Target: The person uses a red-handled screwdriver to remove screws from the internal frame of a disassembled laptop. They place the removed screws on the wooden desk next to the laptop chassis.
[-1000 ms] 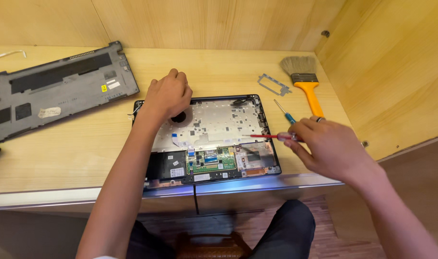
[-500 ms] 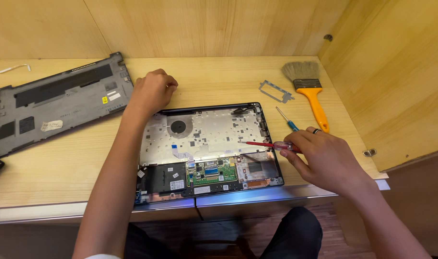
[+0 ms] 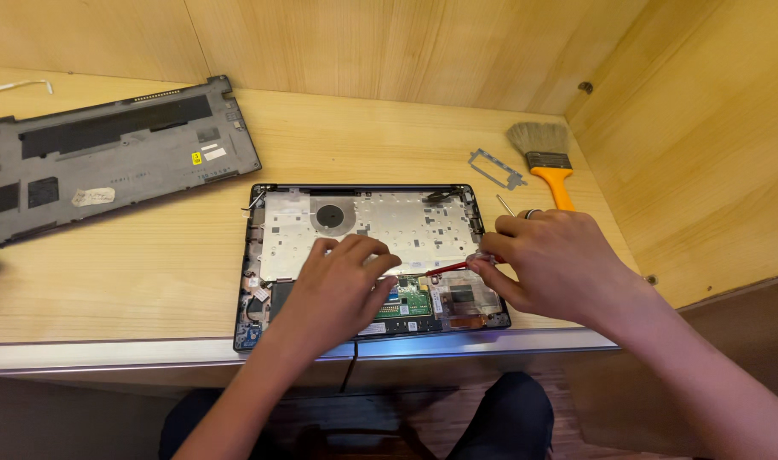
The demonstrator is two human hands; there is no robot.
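An opened laptop base [image 3: 367,221] lies on the wooden desk with its silver inner plate, round fan and a green circuit board [image 3: 413,301] showing. My left hand [image 3: 338,285] rests on the lower middle of the laptop, fingers curled on the plate just left of the board. My right hand [image 3: 559,260] holds a thin red-handled screwdriver [image 3: 451,267] whose tip points left toward the area above the green board. A ring sits on one finger of the right hand.
The removed grey bottom cover [image 3: 108,153] lies at the back left. A small metal bracket [image 3: 495,167] and an orange-handled brush [image 3: 546,166] lie at the back right. Wooden walls close the back and right. The desk edge [image 3: 150,349] runs along the front.
My left hand has come from the laptop's upper left corner down to its lower middle. The right hand with the screwdriver stays at the right side, its tip now closer to the board.
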